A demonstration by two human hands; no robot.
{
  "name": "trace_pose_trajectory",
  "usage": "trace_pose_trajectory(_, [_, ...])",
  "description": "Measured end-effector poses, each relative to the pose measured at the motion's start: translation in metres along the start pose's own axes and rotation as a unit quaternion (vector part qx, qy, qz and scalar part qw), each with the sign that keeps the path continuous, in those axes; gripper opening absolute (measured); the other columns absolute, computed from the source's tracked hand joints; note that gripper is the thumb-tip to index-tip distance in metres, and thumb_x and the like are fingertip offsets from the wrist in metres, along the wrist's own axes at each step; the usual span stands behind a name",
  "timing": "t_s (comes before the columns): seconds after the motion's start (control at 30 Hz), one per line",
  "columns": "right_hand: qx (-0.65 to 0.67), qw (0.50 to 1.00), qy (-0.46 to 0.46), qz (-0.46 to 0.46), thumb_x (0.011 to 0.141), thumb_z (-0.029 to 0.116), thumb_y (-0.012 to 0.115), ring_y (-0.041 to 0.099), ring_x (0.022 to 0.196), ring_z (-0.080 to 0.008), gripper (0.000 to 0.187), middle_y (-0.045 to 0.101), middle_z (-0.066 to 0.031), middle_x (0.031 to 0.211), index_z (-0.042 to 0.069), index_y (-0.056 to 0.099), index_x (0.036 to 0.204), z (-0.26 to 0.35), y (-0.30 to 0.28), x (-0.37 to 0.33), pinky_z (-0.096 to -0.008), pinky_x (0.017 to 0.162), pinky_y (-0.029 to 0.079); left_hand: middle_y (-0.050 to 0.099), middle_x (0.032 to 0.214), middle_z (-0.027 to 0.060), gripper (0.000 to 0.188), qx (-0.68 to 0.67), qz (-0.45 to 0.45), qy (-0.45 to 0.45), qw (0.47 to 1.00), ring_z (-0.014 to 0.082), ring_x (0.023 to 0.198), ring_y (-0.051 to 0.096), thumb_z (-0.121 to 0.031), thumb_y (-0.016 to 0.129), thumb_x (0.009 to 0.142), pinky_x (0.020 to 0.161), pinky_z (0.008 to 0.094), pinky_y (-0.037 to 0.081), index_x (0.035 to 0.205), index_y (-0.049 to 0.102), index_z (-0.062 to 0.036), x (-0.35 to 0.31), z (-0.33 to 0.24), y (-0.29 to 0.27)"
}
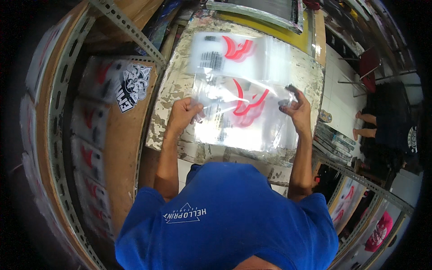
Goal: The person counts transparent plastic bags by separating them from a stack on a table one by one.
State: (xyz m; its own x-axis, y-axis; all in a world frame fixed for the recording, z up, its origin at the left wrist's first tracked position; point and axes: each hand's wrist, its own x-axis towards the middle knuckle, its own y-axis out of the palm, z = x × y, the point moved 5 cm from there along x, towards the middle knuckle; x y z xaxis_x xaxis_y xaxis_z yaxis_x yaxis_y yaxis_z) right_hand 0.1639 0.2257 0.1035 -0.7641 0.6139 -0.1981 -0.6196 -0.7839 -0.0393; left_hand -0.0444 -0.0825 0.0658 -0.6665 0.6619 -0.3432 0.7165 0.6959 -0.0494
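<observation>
A clear plastic bag with a red curved print and dark printed lines is stretched between my two hands. My left hand pinches its left edge between thumb and fingers. At the upper right corner, my right hand is closed on the bag, and its fingertips look dark. The held bag lies over a stack of similar bags, whose height I cannot tell. Just beyond it, a second stack of printed bags rests on the paint-stained table.
A metal-framed shelf with more printed bags stands on the left. Printing frames lie at the table's far end. To the right are a red chair, a person's bare legs and another rack.
</observation>
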Motion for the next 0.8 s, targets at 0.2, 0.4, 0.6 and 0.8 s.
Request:
trace_pose_trajectory(0.2, [-0.084, 0.994, 0.065, 0.009, 0.075, -0.02, 0.062, 0.067, 0.076, -0.0142, 0.061, 0.066, -0.0065, 0.084, 0.0, 0.048, 0.131, -0.015, 0.004, -0.02, -0.025, 0.066, 0.055, 0.068, 0.069, 0.0078, 0.014, 0.078, 0.061, -0.048, 0.994, 0.0117, 0.057, 0.064, -0.008, 0.07, 0.085, 0.05, 0.0247, 0.049, 0.079, 0.064, 0.0026, -0.02, 0.019, -0.002])
trace_pose_trajectory(0.4, [-0.129, 0.988, 0.067, 0.06, 0.078, -0.018, 0.06, 0.062, 0.069, -0.0096, 0.05, 0.066, -0.005, 0.083, 0.002, 0.055, 0.123, -0.014, 0.005, -0.025, -0.0225, 0.06, 0.049, 0.07, 0.074, 0.0096, 0.012, 0.199, 0.125, -0.077, 0.969, 0.0153, 0.071, 0.067, -0.007, 0.068, 0.084, 0.064, 0.0314, 0.053, 0.092, 0.071, 0.0019, -0.007, 0.027, -0.011])
trace_pose_trajectory(0.6, [-0.207, 0.963, 0.098, 0.143, 0.075, -0.019, 0.061, 0.06, 0.067, -0.0085, 0.045, 0.065, -0.0034, 0.076, 0.003, 0.06, 0.115, 0.009, 0.001, -0.034, -0.0233, 0.06, 0.047, 0.063, 0.114, 0.0158, 0.036, 0.309, -0.237, 0.179, 0.904, 0.0291, 0.108, 0.058, -0.02, 0.068, 0.084, 0.092, 0.039, 0.046, 0.117, 0.067, -0.0048, 0.094, -0.014, -0.037])
trace_pose_trajectory(0.8, [-0.193, 0.966, 0.131, 0.115, 0.074, -0.02, 0.062, 0.06, 0.064, -0.0079, 0.046, 0.065, -0.0031, 0.073, 0.002, 0.06, 0.113, 0.009, -0.005, -0.045, -0.0228, 0.057, 0.047, 0.059, 0.113, 0.0103, 0.058, 0.375, -0.326, 0.049, 0.867, 0.0264, 0.111, 0.055, -0.024, 0.084, 0.069, 0.094, 0.0364, 0.046, 0.122, 0.065, -0.0084, 0.141, 0.003, -0.047])
